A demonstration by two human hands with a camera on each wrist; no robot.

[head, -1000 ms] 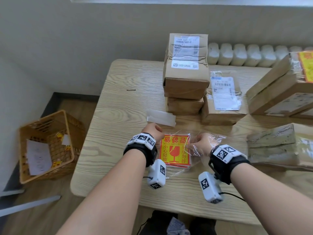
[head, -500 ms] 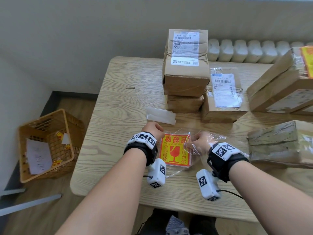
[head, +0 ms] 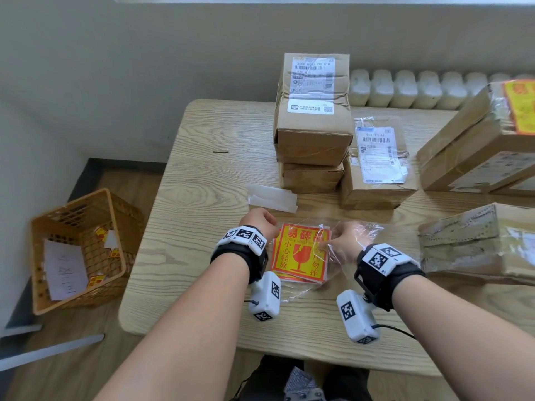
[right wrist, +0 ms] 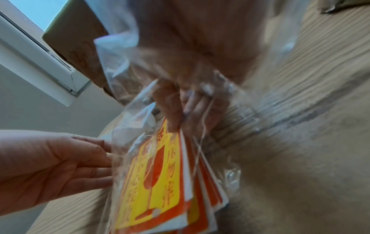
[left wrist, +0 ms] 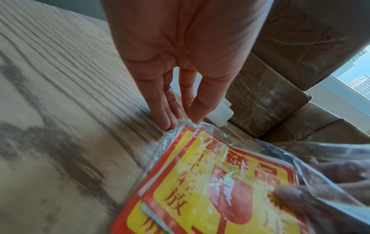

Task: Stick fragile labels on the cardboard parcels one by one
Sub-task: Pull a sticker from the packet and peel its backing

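1. Wood-grain table [head: 202, 169] carries the cardboard parcels [head: 314, 111], stacked at its far side, well apart from both hands.
2. Clear plastic bag [head: 362, 230] of fragile labels [head: 299, 253] lies at the near edge.
3. Right hand [head: 344, 241] reaches inside the bag and pinches the labels; left hand [head: 257, 221] holds the bag's corner with nearly straight fingertips.
4. Step in hand: likely drawing one label out; next, separate a single sheet.
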